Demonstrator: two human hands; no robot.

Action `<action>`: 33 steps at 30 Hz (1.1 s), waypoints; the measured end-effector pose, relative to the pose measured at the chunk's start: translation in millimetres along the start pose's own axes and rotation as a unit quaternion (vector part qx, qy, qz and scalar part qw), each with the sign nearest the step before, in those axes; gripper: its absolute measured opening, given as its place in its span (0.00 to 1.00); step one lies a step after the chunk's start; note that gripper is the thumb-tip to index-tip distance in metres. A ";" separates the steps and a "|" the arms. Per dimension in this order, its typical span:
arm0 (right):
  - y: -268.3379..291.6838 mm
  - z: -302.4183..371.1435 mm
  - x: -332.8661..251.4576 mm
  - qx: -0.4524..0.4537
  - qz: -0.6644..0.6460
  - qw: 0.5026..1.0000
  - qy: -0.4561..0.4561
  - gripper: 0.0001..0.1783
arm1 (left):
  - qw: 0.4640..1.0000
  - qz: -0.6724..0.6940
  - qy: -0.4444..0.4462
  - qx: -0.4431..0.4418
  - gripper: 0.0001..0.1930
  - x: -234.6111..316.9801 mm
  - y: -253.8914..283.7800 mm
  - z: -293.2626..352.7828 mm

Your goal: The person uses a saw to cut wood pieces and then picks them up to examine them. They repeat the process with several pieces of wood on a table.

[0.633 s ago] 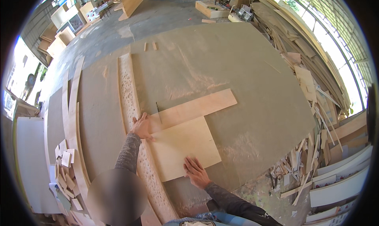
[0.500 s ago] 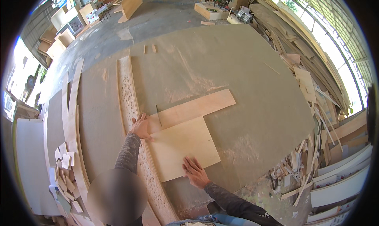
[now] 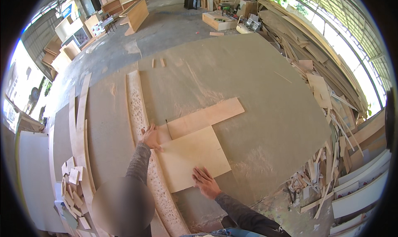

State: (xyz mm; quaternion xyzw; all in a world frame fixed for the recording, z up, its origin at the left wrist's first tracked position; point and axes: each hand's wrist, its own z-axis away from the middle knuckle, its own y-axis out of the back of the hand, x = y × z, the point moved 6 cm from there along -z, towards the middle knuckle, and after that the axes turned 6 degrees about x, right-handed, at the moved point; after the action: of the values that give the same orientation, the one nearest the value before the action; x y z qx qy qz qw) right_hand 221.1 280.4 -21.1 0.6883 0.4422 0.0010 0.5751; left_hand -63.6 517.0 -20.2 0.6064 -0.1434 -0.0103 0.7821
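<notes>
A squarish pale plywood panel (image 3: 192, 158) lies flat on the large worktable, against a longer plywood strip (image 3: 207, 117) on its far side. My left hand (image 3: 151, 137) rests with fingers apart where the strip, the panel's corner and a long speckled trough-like piece (image 3: 136, 98) meet. My right hand (image 3: 206, 183) lies flat on the panel's near edge, fingers stretched out. A thin dark stick (image 3: 168, 129), perhaps a pencil, lies across the strip close to my left hand. A round blur hides part of my left forearm.
Long narrow boards (image 3: 81, 133) lie along the left, with a heap of small offcuts (image 3: 74, 195) beside them. Two small wood pieces (image 3: 162, 62) sit at the table's far side. Stacked planks (image 3: 315, 50) and scrap strips (image 3: 319, 170) crowd the right. A compressor (image 3: 248, 25) stands beyond.
The view has tilted slightly, so the scene sits a little lower in the picture. Both hands, the panel and the strip keep nearly the same places relative to one another.
</notes>
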 end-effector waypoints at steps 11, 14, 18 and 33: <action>29.5 114.0 -40.4 -0.048 0.014 0.999 -0.019 0.28 | 1.000 -0.009 -0.029 -0.006 0.61 89.1 -21.9 95.9; 28.2 131.6 -50.0 -0.045 -0.002 0.999 -0.015 0.27 | 0.997 -0.045 -0.011 0.057 0.45 93.1 -18.9 122.3; 20.6 132.4 -64.3 -0.066 -0.006 0.998 0.015 0.28 | 0.976 0.115 0.005 0.184 0.10 64.7 -5.0 160.2; 52.0 110.8 -55.5 -0.051 -0.039 0.998 0.011 0.19 | 0.386 0.492 0.405 0.667 0.19 -169.9 62.6 468.1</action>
State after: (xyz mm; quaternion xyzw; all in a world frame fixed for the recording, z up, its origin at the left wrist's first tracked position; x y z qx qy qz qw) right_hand 275.5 161.6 10.7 0.6405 0.4741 0.0083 0.6041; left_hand -347.2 123.2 108.0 0.6891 -0.0433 0.7223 -0.0397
